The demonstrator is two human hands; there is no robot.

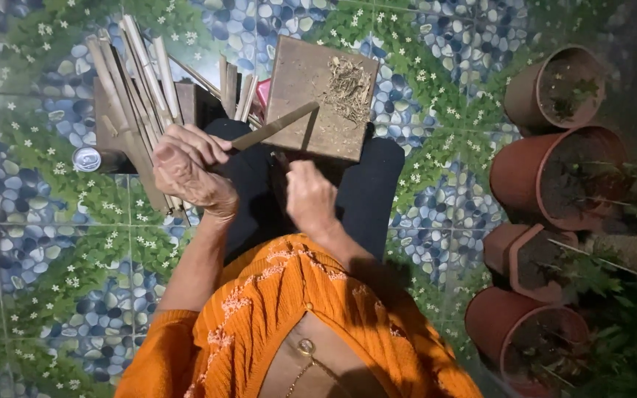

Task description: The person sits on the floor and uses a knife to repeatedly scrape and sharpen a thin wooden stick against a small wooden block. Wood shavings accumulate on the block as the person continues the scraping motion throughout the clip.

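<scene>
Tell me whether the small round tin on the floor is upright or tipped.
Upright: the tin shows its round top to the camera, beside the bamboo strips.

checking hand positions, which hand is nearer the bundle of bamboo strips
Left. The left hand lies against the bundle of bamboo strips, overlapping its lower ends. The right hand sits apart, off to the bundle's right, below the wooden board.

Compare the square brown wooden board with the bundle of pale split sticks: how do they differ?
The square brown wooden board is one flat, wide slab, while the bundle of pale split sticks is many long thin strips. The board is dark brown and carries a heap of shavings; the sticks are lighter tan and bear nothing. The board lies ahead of the right hand, the sticks beside the left hand.
</scene>
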